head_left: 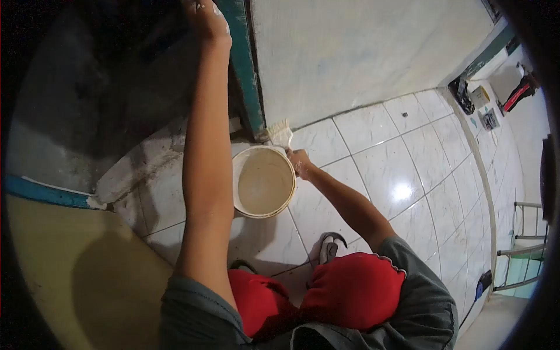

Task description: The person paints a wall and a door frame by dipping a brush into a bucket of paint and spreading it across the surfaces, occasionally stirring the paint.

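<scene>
My right hand (pixel 299 163) is closed around the handle of a wide paintbrush (pixel 282 134), its pale bristles pointing up toward the foot of the wall. Right beside that hand stands a round whitish bucket (pixel 235 185) on the tiles, with a cloudy pale interior. Stretched far forward, my left hand (pixel 209 22) is at the top edge of the view, close to the teal door frame (pixel 248 70). White smears mark its skin. Its fingers are partly cut off and dark, so their grip does not show.
A whitish wall (pixel 361 52) rises beyond the white tiled floor (pixel 373 169). On the left are a raised sill (pixel 137 154) and a yellowish surface (pixel 52 251). Far right, a small tub (pixel 480 96), a can (pixel 489 119) and a metal rack (pixel 522 252) stand.
</scene>
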A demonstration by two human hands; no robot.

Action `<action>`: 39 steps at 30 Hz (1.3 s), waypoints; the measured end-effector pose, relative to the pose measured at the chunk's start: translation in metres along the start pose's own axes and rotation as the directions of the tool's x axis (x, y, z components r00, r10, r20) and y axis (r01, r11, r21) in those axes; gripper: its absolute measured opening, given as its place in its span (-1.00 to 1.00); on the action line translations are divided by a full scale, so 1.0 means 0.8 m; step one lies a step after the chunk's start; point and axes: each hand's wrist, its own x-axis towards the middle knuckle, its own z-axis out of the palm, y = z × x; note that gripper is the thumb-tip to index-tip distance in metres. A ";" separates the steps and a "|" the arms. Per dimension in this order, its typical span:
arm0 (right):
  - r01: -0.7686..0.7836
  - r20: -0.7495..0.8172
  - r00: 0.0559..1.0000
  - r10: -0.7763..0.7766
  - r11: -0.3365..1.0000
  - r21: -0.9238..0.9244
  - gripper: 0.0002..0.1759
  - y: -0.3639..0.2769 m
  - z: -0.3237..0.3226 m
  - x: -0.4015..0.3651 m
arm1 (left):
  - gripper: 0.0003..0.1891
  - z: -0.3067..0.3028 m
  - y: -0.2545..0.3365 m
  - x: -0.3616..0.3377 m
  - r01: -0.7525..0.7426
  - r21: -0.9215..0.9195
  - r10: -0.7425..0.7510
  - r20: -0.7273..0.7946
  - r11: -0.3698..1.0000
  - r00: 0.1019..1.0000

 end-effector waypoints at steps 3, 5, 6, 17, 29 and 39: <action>-0.073 0.164 0.986 0.040 0.976 0.203 -0.56 -0.020 -0.014 -0.003 | -0.46 0.004 0.031 0.002 0.104 0.046 -0.102 -0.054 0.994 0.993; 0.024 0.113 0.993 -0.040 0.991 0.134 -0.56 -0.094 -0.035 -0.064 | -0.41 0.004 0.038 -0.001 0.205 0.386 -0.218 -0.010 0.900 0.976; 0.080 0.119 0.988 -0.101 0.981 0.175 -0.55 -0.133 -0.050 -0.087 | -0.45 0.009 0.032 0.003 0.176 0.399 -0.161 -0.071 0.900 0.984; 0.652 0.039 0.735 -0.677 0.721 0.236 -0.56 -0.408 -0.106 -0.287 | -0.63 0.007 0.027 -0.013 0.270 0.285 -0.234 -0.156 0.920 0.960; -0.083 0.090 0.993 0.074 0.992 0.100 -0.55 -0.092 -0.065 -0.083 | -0.58 0.011 0.033 -0.024 0.358 0.323 -0.310 -0.192 0.876 0.931; 0.311 0.017 0.948 -0.319 0.934 0.176 -0.57 -0.242 -0.099 -0.183 | -0.59 -0.004 -0.005 -0.032 0.205 0.411 -0.173 -0.113 0.888 0.978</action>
